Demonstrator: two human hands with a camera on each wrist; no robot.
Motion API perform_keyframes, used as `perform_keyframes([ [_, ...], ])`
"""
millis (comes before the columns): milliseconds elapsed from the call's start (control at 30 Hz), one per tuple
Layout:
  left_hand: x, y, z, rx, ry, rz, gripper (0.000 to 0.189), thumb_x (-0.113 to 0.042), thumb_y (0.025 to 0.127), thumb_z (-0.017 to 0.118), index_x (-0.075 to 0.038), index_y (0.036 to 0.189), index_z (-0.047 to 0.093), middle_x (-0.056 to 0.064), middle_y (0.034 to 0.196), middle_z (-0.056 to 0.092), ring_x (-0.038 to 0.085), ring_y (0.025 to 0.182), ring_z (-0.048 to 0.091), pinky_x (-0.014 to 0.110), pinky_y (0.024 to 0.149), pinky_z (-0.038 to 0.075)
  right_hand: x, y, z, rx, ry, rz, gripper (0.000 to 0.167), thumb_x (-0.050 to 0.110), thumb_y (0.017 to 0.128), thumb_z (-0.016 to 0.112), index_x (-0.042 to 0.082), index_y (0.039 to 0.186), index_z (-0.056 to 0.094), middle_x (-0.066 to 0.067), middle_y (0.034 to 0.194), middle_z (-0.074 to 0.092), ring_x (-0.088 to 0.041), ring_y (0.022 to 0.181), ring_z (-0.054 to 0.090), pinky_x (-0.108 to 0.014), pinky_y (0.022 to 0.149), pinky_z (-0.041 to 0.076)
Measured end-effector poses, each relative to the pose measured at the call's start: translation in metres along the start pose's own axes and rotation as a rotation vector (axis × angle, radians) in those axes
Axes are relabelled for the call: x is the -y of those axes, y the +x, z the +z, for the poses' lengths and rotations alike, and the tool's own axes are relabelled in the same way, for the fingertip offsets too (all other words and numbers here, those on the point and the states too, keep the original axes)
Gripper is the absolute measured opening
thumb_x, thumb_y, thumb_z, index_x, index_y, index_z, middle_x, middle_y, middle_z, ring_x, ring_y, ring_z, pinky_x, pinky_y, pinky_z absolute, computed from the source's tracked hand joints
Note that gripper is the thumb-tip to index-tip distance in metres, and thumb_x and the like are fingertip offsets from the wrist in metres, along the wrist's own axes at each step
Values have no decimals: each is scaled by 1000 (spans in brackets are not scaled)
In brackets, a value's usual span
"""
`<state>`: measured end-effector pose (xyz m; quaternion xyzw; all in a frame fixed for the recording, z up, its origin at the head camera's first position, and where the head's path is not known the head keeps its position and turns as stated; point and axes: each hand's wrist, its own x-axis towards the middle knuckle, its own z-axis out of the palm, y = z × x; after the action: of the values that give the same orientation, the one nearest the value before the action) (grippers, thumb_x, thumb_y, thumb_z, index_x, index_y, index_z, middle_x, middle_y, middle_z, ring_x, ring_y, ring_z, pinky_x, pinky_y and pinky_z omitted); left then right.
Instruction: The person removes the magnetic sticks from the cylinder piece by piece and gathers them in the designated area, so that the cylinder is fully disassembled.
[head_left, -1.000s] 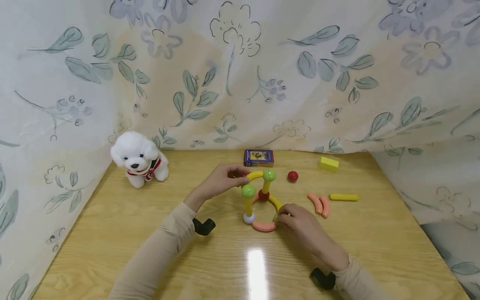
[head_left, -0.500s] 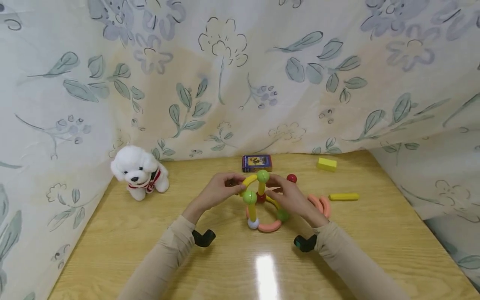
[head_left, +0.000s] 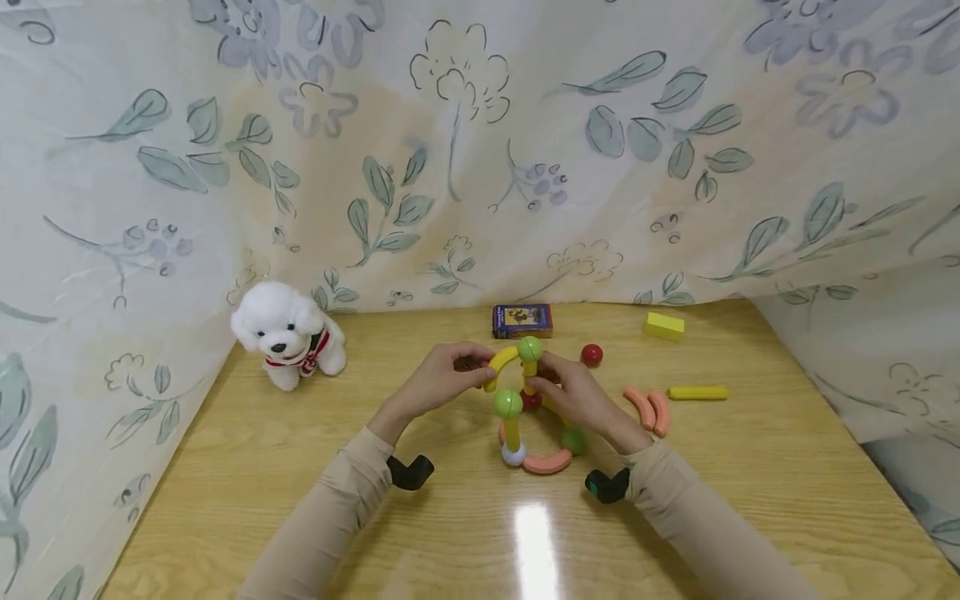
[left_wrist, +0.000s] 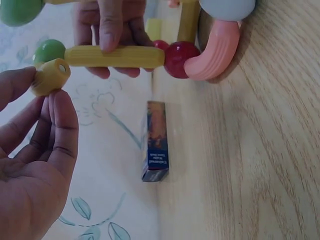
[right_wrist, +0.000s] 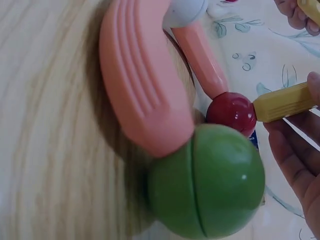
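A ring of magnetic rods and balls stands on the table, with pink curved rods (head_left: 547, 462), a white ball (head_left: 513, 454), a red ball (right_wrist: 231, 113) and a dark green ball (right_wrist: 215, 181). Two yellow uprights rise from it, each topped by a light green ball (head_left: 508, 404). My left hand (head_left: 442, 379) pinches a curved yellow rod (head_left: 501, 365) near its free end; the other end meets the far light green ball (head_left: 529, 348). That free end is apart from the front light green ball. My right hand (head_left: 576, 392) holds the far yellow upright (left_wrist: 115, 56) between thumb and fingers.
To the right lie two pink curved rods (head_left: 651, 411), a yellow straight rod (head_left: 697, 392) and a loose red ball (head_left: 592, 355). At the back are a card box (head_left: 522, 321) and a yellow block (head_left: 664, 327). A white plush dog (head_left: 287, 333) sits back left, before a floral curtain.
My right hand has moved from the dark green ball up to the far yellow upright and grips it. The curved yellow rod's free end, in my left hand, has swung toward the front.
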<state>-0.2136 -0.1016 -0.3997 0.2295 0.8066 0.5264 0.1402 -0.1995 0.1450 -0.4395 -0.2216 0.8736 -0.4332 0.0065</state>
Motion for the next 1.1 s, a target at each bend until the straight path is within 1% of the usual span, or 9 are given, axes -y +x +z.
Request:
perform_keyframes([
  [67,-1,0,-1,5,3,-3,26,-17,95,64,-7,119,66,11,102,68,16,87,63,50,84,55,1,-1,0,-6,-3,1,27,19,98,59,4,122,60,-9,106,70,-24,100,68,-40,86,56],
  [167,-3,0,-1,13,14,-6,27,-18,95,64,-7,119,66,10,102,68,15,87,63,39,80,56,5,-4,-3,-87,1,-43,39,16,95,64,6,132,54,-11,110,70,-26,102,67,-43,88,55],
  [300,-5,0,-1,7,34,15,26,-17,95,63,-6,119,66,11,100,69,15,86,62,37,79,56,10,-4,-8,-235,-5,-204,58,6,89,70,6,142,45,-14,118,68,-29,105,66,-47,85,55],
  [400,-5,0,-1,-11,43,26,25,-15,95,63,-5,118,66,11,99,68,15,86,62,37,79,55,13,-1,-10,-273,-55,-319,58,2,87,71,5,140,48,-14,123,65,-28,103,64,-46,83,56],
  [467,-5,0,0,-20,52,29,24,-15,95,63,-5,117,66,11,98,68,14,86,62,33,78,55,13,-1,-9,-280,-84,-354,53,1,87,71,5,136,52,-13,123,64,-25,100,64,-44,81,56],
  [567,-6,2,3,-39,103,30,25,-20,94,65,-7,116,67,7,97,69,13,86,61,26,76,52,12,-1,-7,-302,-102,-365,48,0,86,71,4,131,55,-13,120,65,-23,94,65,-41,78,57],
  [700,-8,6,8,-70,176,45,27,-25,92,68,-10,115,69,4,94,67,13,83,59,25,73,50,10,-2,-5,-316,-91,-348,49,-1,85,72,4,131,56,-13,117,66,-23,93,66,-41,77,57],
  [900,-10,6,11,-93,197,43,24,-21,92,69,-9,112,70,5,94,66,13,80,58,23,68,49,11,-1,-3,-319,-115,-347,49,4,84,75,5,129,56,-10,106,70,-20,87,68,-39,75,58],
  [1100,-13,6,11,-116,231,74,21,-21,92,69,-9,109,71,4,92,65,12,79,57,24,69,49,13,1,-4,-352,-143,-361,46,5,84,75,9,125,56,-11,96,74,-22,81,70,-41,65,58],
])
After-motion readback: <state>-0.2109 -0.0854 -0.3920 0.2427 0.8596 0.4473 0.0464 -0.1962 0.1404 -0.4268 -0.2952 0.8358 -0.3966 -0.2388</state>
